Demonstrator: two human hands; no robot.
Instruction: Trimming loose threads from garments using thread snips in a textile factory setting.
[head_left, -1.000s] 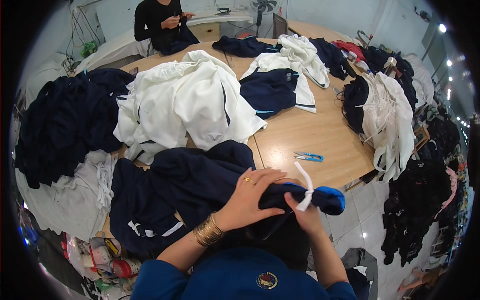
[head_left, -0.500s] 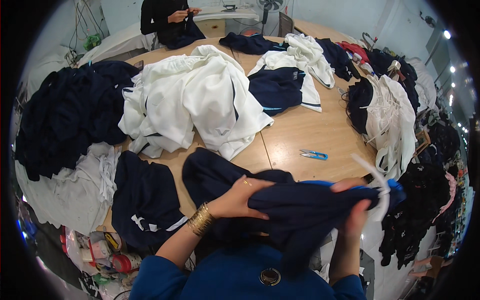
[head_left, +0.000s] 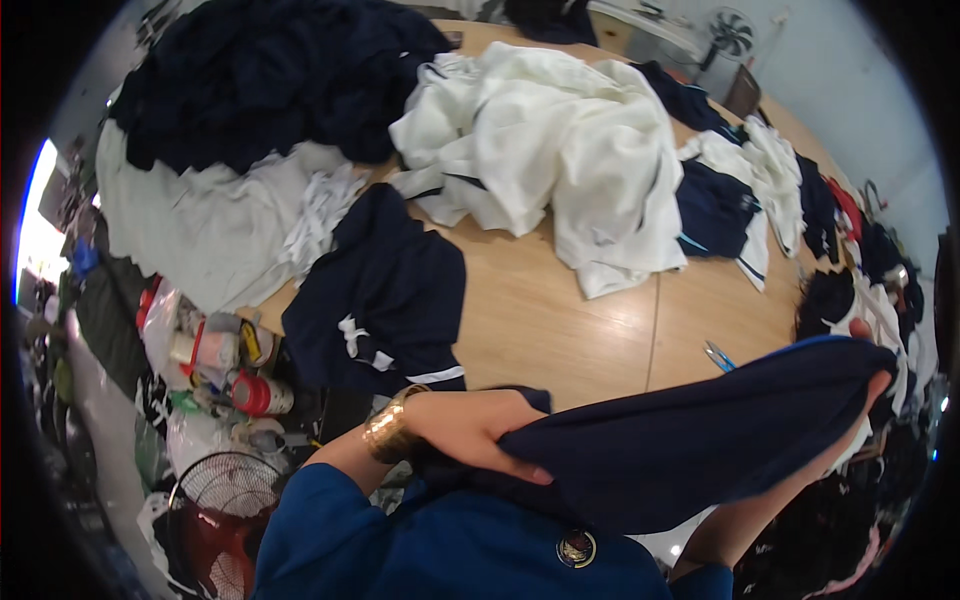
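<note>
The table (head_left: 560, 345) bears heaped white garments (head_left: 560, 130); the raised navy garment (head_left: 700, 440), spread but not laid flat, hangs between left hand (head_left: 468, 425) and right hand (head_left: 877, 389), both grips holding cloth.

On the bench (head_left: 600, 350), a central heap (head_left: 560, 140) is lying with a left heap (head_left: 270, 80) sitting beside it. A cloth pile (head_left: 210, 225) is lying before the left heap, and a front garment (head_left: 400, 290) is sitting to that pile's right. Snips (head_left: 719, 357) are resting farther right, just beyond the held garment (head_left: 690, 430). A fan (head_left: 730, 32) is standing behind the bench.
</note>
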